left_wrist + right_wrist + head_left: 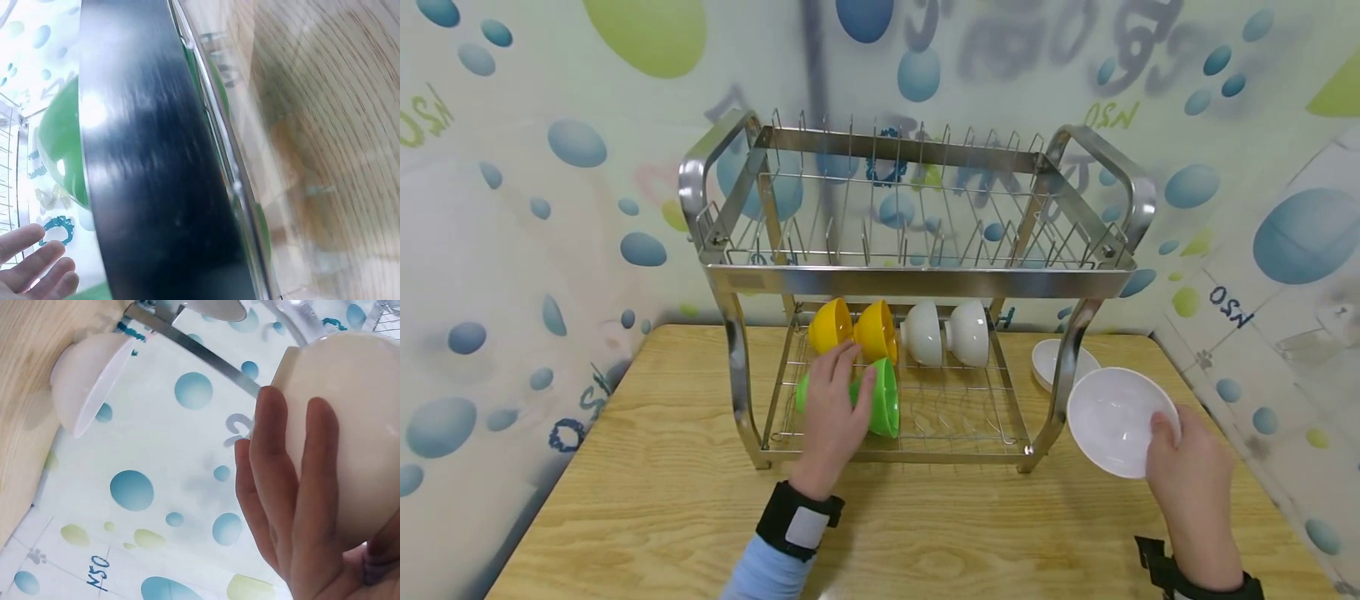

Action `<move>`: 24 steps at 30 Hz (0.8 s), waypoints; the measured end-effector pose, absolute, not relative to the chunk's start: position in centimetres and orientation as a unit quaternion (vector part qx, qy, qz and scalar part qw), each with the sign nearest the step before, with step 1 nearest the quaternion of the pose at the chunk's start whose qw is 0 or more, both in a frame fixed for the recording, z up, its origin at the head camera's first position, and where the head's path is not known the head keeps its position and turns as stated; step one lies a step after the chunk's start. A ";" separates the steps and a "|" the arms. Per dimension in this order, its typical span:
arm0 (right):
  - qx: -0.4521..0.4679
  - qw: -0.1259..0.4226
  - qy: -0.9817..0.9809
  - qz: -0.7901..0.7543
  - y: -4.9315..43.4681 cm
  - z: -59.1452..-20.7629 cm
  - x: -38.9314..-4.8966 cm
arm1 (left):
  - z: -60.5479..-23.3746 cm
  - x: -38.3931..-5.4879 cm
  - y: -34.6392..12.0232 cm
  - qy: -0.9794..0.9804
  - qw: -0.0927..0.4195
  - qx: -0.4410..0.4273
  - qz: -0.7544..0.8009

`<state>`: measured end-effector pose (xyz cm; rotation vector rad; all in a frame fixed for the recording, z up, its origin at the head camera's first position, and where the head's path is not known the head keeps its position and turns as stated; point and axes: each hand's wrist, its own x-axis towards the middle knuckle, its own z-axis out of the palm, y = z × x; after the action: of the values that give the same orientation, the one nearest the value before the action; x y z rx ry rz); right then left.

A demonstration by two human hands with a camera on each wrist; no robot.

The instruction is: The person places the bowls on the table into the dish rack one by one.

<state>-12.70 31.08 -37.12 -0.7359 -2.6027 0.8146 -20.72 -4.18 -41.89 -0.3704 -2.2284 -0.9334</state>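
Note:
My right hand grips a white bowl by its rim, right of the rack. Thumb inside and fingers spread on the outer wall, it holds the bowl with the opening facing up toward the head camera; the wall shows in the right wrist view too. On the rack's lower tier my left hand is at two green bowls, partly hiding them. Its fingers look relaxed in the left wrist view, beside a green bowl; contact is unclear. Behind stand two yellow bowls and two white bowls, tipped on edge.
The two-tier metal dish rack stands on a wooden table against a patterned backdrop. Thin wire dividers fill its upper tier. Another white bowl lies on the table behind the rack's right leg.

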 end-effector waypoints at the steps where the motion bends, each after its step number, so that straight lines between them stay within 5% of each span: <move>1: -0.256 0.153 -0.910 0.287 30.9 -37.0 -12.6 | -41.8 -20.6 -4.1 -0.858 0.339 -0.142 -0.358; 24: -0.161 0.171 -0.925 0.298 26.3 -36.9 -11.8 | -41.4 -19.7 -2.2 -0.853 0.292 -0.157 -0.403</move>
<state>-11.84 26.34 -36.95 -0.4559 -2.6273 0.8454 -19.65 -2.17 -41.44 -0.4181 -2.2723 -1.0752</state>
